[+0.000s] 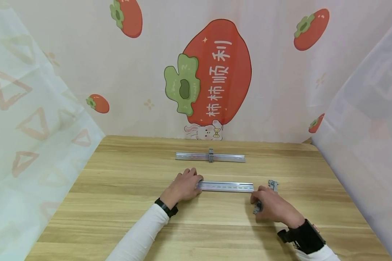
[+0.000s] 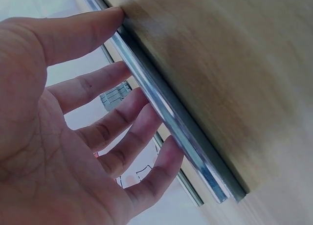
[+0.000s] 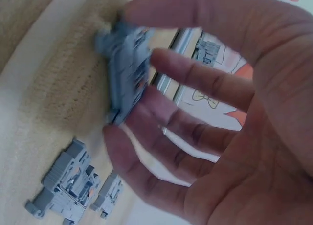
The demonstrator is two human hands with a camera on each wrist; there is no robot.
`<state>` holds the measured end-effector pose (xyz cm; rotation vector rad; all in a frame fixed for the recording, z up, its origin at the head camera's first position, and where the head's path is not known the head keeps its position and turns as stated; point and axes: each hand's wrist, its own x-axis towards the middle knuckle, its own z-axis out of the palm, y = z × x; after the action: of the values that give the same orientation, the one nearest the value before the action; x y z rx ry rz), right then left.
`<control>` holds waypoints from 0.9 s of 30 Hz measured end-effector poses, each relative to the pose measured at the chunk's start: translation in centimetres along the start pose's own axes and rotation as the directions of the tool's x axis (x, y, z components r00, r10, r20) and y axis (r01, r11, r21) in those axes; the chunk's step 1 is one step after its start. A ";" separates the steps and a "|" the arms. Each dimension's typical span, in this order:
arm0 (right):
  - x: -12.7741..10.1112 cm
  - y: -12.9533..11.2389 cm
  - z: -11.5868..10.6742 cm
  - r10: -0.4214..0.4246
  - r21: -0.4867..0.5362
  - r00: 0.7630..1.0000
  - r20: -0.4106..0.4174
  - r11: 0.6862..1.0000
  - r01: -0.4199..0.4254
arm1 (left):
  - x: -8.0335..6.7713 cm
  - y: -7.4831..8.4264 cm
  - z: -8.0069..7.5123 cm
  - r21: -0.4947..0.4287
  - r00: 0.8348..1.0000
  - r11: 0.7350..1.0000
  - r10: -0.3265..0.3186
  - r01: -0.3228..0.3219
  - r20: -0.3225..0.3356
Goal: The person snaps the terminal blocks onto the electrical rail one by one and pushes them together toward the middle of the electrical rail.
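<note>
A slotted metal DIN rail (image 1: 227, 186) lies crosswise on the table. My left hand (image 1: 184, 185) grips it near its left end; in the left wrist view the thumb (image 2: 105, 22) is on one long edge and the fingertips (image 2: 171, 146) are along the other. Just off the rail's right end, my right hand (image 1: 274, 206) holds a grey terminal block (image 1: 257, 207). That block (image 3: 126, 73) is slightly blurred in the right wrist view, pinched between thumb and fingers. Beyond the right hand lie loose grey terminal blocks (image 1: 273, 185).
Farther back, a second DIN rail (image 1: 192, 156) runs parallel, with grey terminal blocks (image 1: 211, 155) mounted near its middle. A printed curtain (image 1: 264, 108) hangs behind the wooden table (image 1: 124, 224), and white sheets (image 1: 52, 119) flank it on both sides.
</note>
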<state>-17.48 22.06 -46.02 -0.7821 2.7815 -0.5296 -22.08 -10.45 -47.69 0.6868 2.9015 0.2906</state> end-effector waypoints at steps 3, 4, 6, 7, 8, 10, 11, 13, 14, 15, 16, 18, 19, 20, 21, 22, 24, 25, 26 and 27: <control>0.2 0.1 -0.2 -0.039 0.023 0.999 -0.016 0.999 0.040 | 0.0 0.0 0.1 -0.004 1.000 1.000 -0.004 0.004 0.006; 0.2 0.1 -0.4 -0.046 0.033 0.999 -0.024 0.998 0.047 | 0.0 0.0 0.1 -0.003 1.000 1.000 -0.005 0.005 0.006; 0.4 0.0 -0.6 -0.059 0.056 0.997 -0.045 0.997 0.062 | -0.1 0.0 0.1 -0.001 1.000 1.000 -0.006 0.006 0.007; 0.4 0.0 -0.8 -0.069 0.065 0.996 -0.057 0.995 0.073 | 0.0 0.0 0.1 0.001 1.000 1.000 -0.006 0.006 0.006; 0.6 -0.1 -0.9 -0.073 0.077 0.995 -0.072 0.994 0.079 | 0.0 0.0 0.1 0.004 1.000 1.000 -0.006 0.006 0.006; 0.8 -0.2 -1.0 -0.084 0.110 0.991 -0.100 0.989 0.095 | 0.0 0.0 0.0 0.004 1.000 1.000 -0.006 0.006 0.005; 0.9 -0.3 -1.0 -0.093 0.134 0.989 -0.117 0.985 0.108 | 0.0 0.0 0.0 0.002 1.000 1.000 -0.006 0.006 0.006; 1.2 -0.4 -1.0 -0.113 0.201 0.982 -0.153 0.969 0.143 | 0.0 0.0 0.0 -0.003 1.000 1.000 -0.006 0.007 0.006; 1.5 -0.5 -0.9 -0.125 0.247 0.977 -0.172 0.955 0.165 | 0.1 0.1 -0.1 -0.007 1.000 1.000 -0.006 0.006 0.006; 1.7 -0.6 -0.8 -0.137 0.294 0.972 -0.189 0.937 0.189 | 0.1 0.1 -0.1 -0.012 1.000 1.000 -0.006 0.006 0.007; 2.0 -0.7 -0.7 -0.144 0.347 0.968 -0.205 0.914 0.210 | 0.1 0.1 -0.1 -0.016 1.000 1.000 -0.006 0.006 0.007; 2.7 -0.9 -0.4 -0.157 0.442 0.960 -0.233 0.862 0.248 | 0.1 0.1 -0.2 -0.022 1.000 1.000 -0.006 0.006 0.005; 3.0 -1.0 -0.3 -0.161 0.483 0.956 -0.243 0.835 0.264 | 0.1 0.2 -0.2 -0.024 1.000 1.000 -0.005 0.005 0.005; 3.4 -1.2 -0.2 -0.162 0.512 0.955 -0.248 0.815 0.271 | 0.2 0.2 -0.2 -0.026 1.000 1.000 -0.004 0.004 0.004; 3.8 -1.4 -0.1 -0.163 0.533 0.954 -0.253 0.799 0.278 | 0.2 0.2 -0.2 -0.030 1.000 1.000 -0.004 0.004 0.003; 4.1 -1.5 -0.1 -0.163 0.555 0.954 -0.250 0.783 0.279 | 0.3 0.3 -0.2 -0.032 1.000 0.999 -0.002 0.002 0.002; 4.8 -1.9 0.0 -0.165 0.575 0.956 -0.241 0.770 0.278 | 0.4 0.4 -0.2 -0.032 1.000 1.000 0.000 0.000 0.004; 5.2 -2.1 0.0 -0.161 0.586 0.959 -0.233 0.764 0.271 | 0.4 0.5 -0.2 -0.031 1.000 1.000 0.001 -0.001 0.006; 5.5 -2.2 0.0 -0.157 0.596 0.961 -0.229 0.757 0.266 | 0.5 0.5 -0.2 -0.030 1.000 1.000 0.002 -0.002 0.006; 5.9 -2.4 0.1 -0.156 0.606 0.961 -0.227 0.750 0.265 | 0.6 0.6 -0.2 -0.030 1.000 1.000 0.004 -0.003 0.006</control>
<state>-21.30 16.95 -45.73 -0.9063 2.3715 -1.5365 -22.44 -9.70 -47.47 0.6870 2.8842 0.3305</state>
